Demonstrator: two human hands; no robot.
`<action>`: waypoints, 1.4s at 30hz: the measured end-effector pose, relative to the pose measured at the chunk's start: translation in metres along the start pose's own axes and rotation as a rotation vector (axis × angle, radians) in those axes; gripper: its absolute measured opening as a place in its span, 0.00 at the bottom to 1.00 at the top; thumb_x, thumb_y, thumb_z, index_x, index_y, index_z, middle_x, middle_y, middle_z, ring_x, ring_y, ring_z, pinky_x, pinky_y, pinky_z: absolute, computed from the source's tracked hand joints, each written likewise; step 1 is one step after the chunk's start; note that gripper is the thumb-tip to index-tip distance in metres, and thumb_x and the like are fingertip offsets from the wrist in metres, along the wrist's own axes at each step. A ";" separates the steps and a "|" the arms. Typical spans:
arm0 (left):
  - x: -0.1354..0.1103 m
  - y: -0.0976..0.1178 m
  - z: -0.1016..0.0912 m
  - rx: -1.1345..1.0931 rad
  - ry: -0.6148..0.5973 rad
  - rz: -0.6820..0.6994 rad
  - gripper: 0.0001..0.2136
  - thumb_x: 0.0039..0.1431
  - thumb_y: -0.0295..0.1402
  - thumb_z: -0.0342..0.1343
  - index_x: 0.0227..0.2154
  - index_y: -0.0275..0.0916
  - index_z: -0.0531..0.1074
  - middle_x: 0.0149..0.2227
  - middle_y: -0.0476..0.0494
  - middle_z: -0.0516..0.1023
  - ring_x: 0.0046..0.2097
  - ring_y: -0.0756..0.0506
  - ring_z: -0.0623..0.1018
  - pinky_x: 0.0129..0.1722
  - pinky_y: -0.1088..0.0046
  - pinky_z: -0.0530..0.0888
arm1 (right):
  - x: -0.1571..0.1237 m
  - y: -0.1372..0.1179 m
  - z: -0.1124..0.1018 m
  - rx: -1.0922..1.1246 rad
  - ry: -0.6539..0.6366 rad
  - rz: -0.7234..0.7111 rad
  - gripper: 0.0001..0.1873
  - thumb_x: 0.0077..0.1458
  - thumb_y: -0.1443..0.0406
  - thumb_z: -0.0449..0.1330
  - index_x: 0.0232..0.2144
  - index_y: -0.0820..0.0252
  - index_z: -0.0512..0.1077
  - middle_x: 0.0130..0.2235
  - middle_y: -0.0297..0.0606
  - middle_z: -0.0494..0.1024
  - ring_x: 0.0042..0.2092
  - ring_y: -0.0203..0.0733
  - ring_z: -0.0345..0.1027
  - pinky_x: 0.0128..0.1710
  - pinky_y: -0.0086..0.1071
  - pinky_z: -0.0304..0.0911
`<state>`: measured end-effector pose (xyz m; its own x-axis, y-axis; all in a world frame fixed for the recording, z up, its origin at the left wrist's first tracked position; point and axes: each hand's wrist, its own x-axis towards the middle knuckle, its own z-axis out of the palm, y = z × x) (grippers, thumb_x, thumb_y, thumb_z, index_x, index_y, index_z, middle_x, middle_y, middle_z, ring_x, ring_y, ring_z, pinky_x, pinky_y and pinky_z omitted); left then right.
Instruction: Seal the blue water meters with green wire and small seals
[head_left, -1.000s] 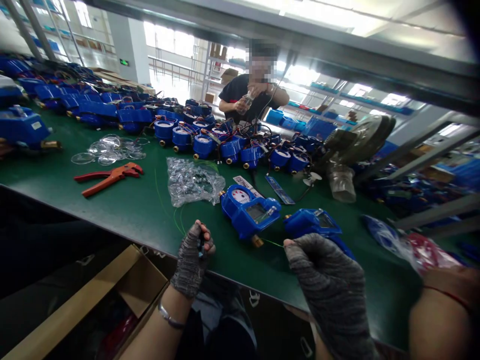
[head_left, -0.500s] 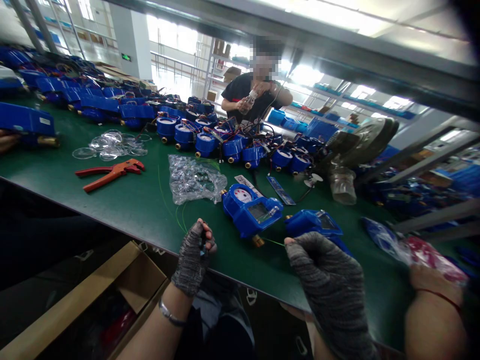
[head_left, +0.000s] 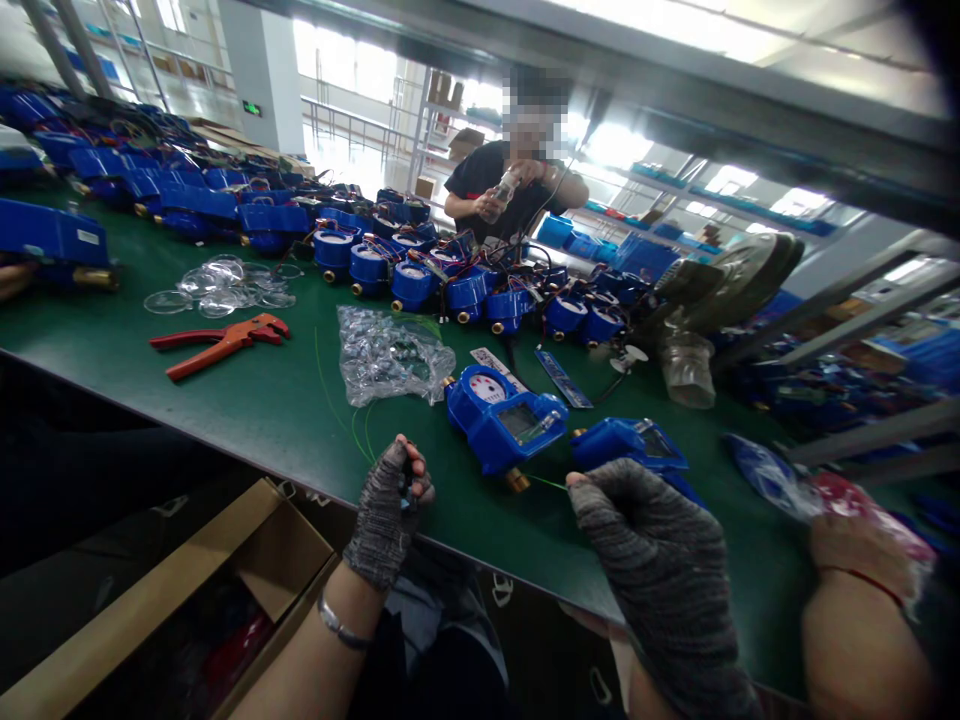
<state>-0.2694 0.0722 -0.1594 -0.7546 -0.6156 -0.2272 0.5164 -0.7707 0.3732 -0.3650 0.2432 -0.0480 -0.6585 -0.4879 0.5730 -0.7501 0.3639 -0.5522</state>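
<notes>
My left hand (head_left: pixel 384 515), in a grey fingerless knit glove, is closed near the table's front edge. Something small and pale bluish shows between its fingers, too hidden to name. A looped green wire (head_left: pixel 357 436) runs down toward that hand. My right hand (head_left: pixel 660 570), gloved alike, pinches a thin green wire (head_left: pixel 551 484) that stretches left toward a blue water meter (head_left: pixel 499 420). The meter lies between my hands, with a round white dial, a display window and brass ends. A second blue meter (head_left: pixel 630 445) rests just beyond my right hand.
Left are an orange-handled cutter (head_left: pixel 225 345) and clear discs (head_left: pixel 225 285). A plastic bag of small clear parts (head_left: pixel 386 355) lies mid-table. Rows of blue meters (head_left: pixel 412 285) stand behind. Another person's hand (head_left: pixel 862 555) touches a red packet at right; a co-worker (head_left: pixel 499 190) stands opposite.
Both of my hands stay almost where they were, the right still pinching the green wire. The other person's hand at right has shifted slightly left and up.
</notes>
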 end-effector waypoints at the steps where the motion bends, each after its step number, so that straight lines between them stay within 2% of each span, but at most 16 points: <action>1: 0.000 0.000 0.000 0.001 -0.001 -0.002 0.20 0.42 0.38 0.73 0.29 0.34 0.67 0.25 0.52 0.68 0.21 0.56 0.65 0.18 0.82 0.61 | 0.001 -0.002 0.000 -0.001 -0.007 0.002 0.13 0.54 0.61 0.60 0.20 0.59 0.69 0.21 0.30 0.72 0.23 0.32 0.64 0.25 0.25 0.59; 9: 0.002 -0.001 -0.002 -0.018 -0.018 0.003 0.19 0.43 0.36 0.72 0.28 0.34 0.67 0.24 0.52 0.68 0.20 0.56 0.64 0.17 0.83 0.59 | 0.004 -0.001 0.002 0.020 -0.057 -0.028 0.12 0.54 0.62 0.60 0.21 0.58 0.69 0.23 0.31 0.73 0.25 0.34 0.65 0.25 0.27 0.60; 14: 0.001 0.000 -0.002 -0.014 -0.016 -0.006 0.19 0.44 0.37 0.72 0.29 0.34 0.67 0.24 0.52 0.68 0.21 0.56 0.64 0.18 0.83 0.60 | 0.005 0.005 0.001 -0.010 -0.096 -0.098 0.08 0.55 0.63 0.60 0.25 0.57 0.71 0.25 0.29 0.74 0.26 0.33 0.66 0.27 0.28 0.59; 18: 0.000 0.002 -0.002 -0.009 -0.012 -0.004 0.20 0.43 0.37 0.72 0.29 0.34 0.67 0.24 0.52 0.68 0.21 0.56 0.64 0.17 0.83 0.60 | 0.007 0.000 -0.002 -0.042 -0.087 -0.109 0.11 0.55 0.63 0.60 0.22 0.57 0.70 0.23 0.29 0.73 0.25 0.33 0.65 0.27 0.28 0.58; 25: 0.000 0.002 -0.004 -0.023 -0.016 -0.003 0.19 0.43 0.37 0.72 0.29 0.34 0.67 0.24 0.51 0.68 0.21 0.56 0.65 0.18 0.83 0.61 | 0.009 -0.005 0.000 -0.032 -0.108 -0.015 0.12 0.54 0.60 0.61 0.21 0.58 0.70 0.23 0.30 0.73 0.27 0.34 0.66 0.29 0.27 0.61; 31: 0.000 0.002 -0.003 -0.038 -0.025 0.002 0.18 0.44 0.36 0.72 0.28 0.34 0.68 0.24 0.51 0.69 0.21 0.56 0.65 0.18 0.83 0.61 | 0.012 -0.010 0.001 -0.024 -0.132 -0.037 0.12 0.53 0.59 0.61 0.21 0.57 0.70 0.23 0.32 0.73 0.26 0.36 0.65 0.27 0.29 0.60; 35: 0.001 0.002 -0.005 -0.037 -0.018 -0.001 0.17 0.44 0.36 0.72 0.28 0.34 0.68 0.24 0.51 0.68 0.21 0.56 0.65 0.17 0.83 0.60 | 0.015 -0.014 0.003 -0.037 -0.122 0.006 0.12 0.52 0.58 0.61 0.21 0.57 0.70 0.23 0.32 0.73 0.26 0.37 0.65 0.28 0.30 0.61; 38: 0.001 0.000 -0.005 0.112 -0.038 0.067 0.16 0.48 0.39 0.68 0.33 0.33 0.72 0.29 0.47 0.72 0.22 0.55 0.66 0.18 0.82 0.62 | 0.017 -0.005 0.010 -0.067 -0.156 -0.035 0.10 0.53 0.59 0.60 0.23 0.57 0.71 0.25 0.34 0.74 0.28 0.38 0.66 0.29 0.31 0.62; 40: 0.002 -0.003 -0.003 0.344 -0.055 0.146 0.17 0.52 0.39 0.65 0.40 0.33 0.73 0.35 0.41 0.76 0.21 0.55 0.66 0.18 0.81 0.64 | 0.017 0.002 0.016 -0.107 -0.185 -0.097 0.09 0.54 0.60 0.59 0.25 0.57 0.72 0.26 0.35 0.74 0.29 0.38 0.66 0.29 0.31 0.61; 42: 0.004 -0.008 0.001 0.571 -0.050 0.165 0.16 0.52 0.36 0.64 0.42 0.33 0.74 0.39 0.38 0.78 0.20 0.54 0.66 0.17 0.79 0.64 | 0.016 0.008 0.022 -0.176 -0.210 -0.138 0.10 0.54 0.60 0.58 0.25 0.58 0.72 0.26 0.35 0.74 0.28 0.38 0.65 0.29 0.31 0.59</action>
<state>-0.2772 0.0757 -0.1629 -0.7084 -0.7004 -0.0873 0.3396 -0.4466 0.8278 -0.3800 0.2203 -0.0565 -0.5364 -0.6890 0.4873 -0.8427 0.4058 -0.3539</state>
